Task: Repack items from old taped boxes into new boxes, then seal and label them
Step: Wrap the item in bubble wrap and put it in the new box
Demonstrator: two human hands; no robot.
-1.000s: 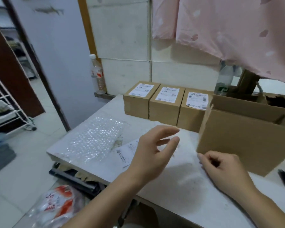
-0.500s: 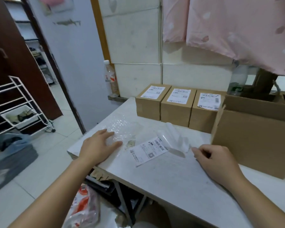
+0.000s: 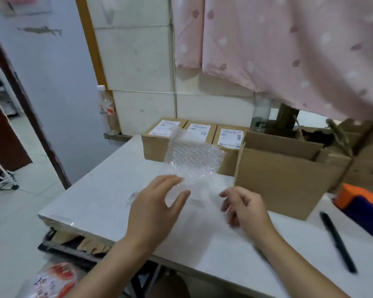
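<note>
A: Two hands, status?
B: Left hand [image 3: 157,209] pinches the bubble wrap [image 3: 194,158] by its lower edge, sheet upright before the labelled boxes [image 3: 157,147]. Right hand [image 3: 243,209] is loosely curled, holding nothing, just beside the open box [image 3: 278,181] corner. Pen [image 3: 336,239] lies on the table [image 3: 95,201], well right.

A pink patterned curtain [image 3: 289,50] hangs over the far right. A clear plastic bottle [image 3: 107,110] stands on a ledge at the far left wall, beneath a fish sticker [image 3: 40,30]. Another bottle [image 3: 262,112] stands under the curtain. A red-and-white bag [image 3: 54,280] lies on the near floor.
</note>
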